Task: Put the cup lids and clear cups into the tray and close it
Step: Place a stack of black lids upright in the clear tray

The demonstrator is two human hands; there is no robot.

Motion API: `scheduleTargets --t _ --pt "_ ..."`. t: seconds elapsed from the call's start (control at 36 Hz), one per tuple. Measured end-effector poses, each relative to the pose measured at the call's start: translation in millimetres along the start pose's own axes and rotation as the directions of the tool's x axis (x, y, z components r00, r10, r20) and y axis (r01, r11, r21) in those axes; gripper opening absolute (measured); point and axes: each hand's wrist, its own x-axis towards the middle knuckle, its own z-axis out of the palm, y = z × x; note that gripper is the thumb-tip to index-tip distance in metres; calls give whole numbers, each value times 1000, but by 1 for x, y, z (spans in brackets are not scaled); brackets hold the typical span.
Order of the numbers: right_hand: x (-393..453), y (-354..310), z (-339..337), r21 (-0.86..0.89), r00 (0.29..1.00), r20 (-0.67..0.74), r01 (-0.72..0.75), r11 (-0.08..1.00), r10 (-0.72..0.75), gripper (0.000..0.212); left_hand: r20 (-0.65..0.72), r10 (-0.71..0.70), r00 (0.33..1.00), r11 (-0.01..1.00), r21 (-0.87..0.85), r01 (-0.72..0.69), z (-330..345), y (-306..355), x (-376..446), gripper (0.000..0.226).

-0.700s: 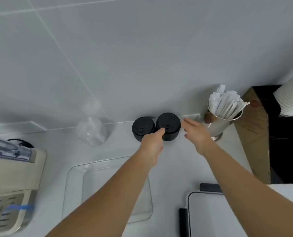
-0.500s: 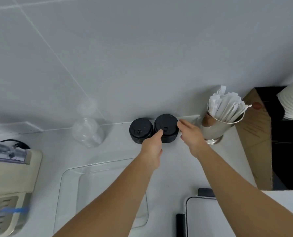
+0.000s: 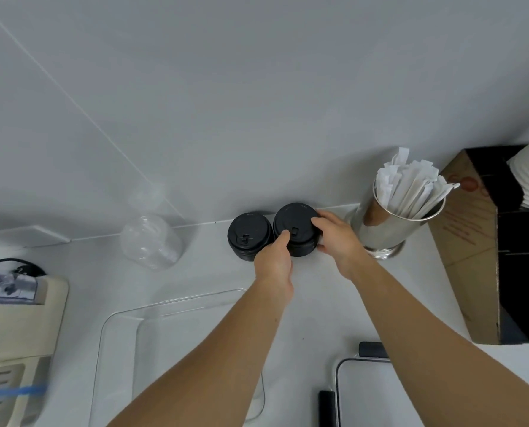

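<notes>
far left, a beige machine sits at the counter edge, not in play. next, the clear cups stand against the wall, untouched, well left of both hands. below them the clear tray lies open on the counter, nothing in it as far as i can tell. on to the lids: two black stacks side by side at the wall, touching, the left stack free, the right stack under both hands. the left hand has its thumb on the stack's near left side; the right hand has fingers curled over the far right rim, thumb low on the side. so both are closed around that stack, one each side, stack upright between them. the tray lies down and to the left, nearer the left arm. far right, a metal cup of wrapped sticks, very near the right hand, could get knocked.
</notes>
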Motion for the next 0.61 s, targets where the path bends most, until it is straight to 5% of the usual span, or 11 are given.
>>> scheduleTargets --t 0.61 --pt "-27 7 0 36 993 -114 35 999 -31 22 -29 127 991 987 104 -123 3 -16 -8 22"
